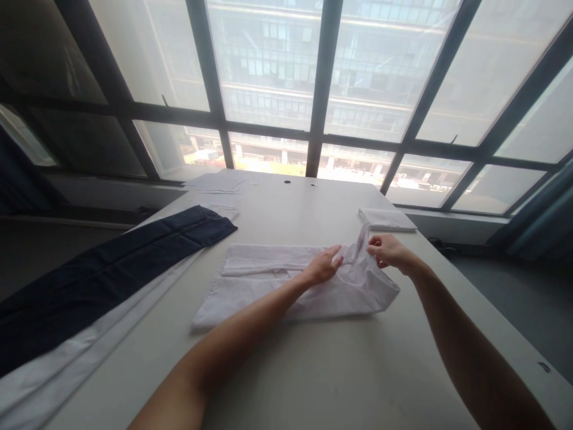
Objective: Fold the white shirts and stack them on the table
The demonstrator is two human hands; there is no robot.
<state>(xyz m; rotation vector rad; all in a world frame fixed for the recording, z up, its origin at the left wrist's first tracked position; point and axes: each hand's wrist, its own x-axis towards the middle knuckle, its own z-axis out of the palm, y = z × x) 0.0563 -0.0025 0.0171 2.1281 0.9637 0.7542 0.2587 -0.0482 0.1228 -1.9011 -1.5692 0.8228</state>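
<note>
A folded white cloth [264,286] lies crosswise on the white table, with a long crease or slit along its middle. Its right end is rumpled, and one edge there stands up off the rest. On top of the cloth, right of its centre, rests my left hand [323,266], fingers stretched out and thumb apart. My right hand [388,249] has its fingers closed in a pinch on the raised edge at the right end. The palm side of my left hand is hidden.
Dark navy fabric [111,263] lies along the table's left side, over white fabric [102,340]. Paper sheets [215,182] are at the far left. Another folded white cloth [387,219] sits near the right edge of the table [286,206]. Large windows rise behind.
</note>
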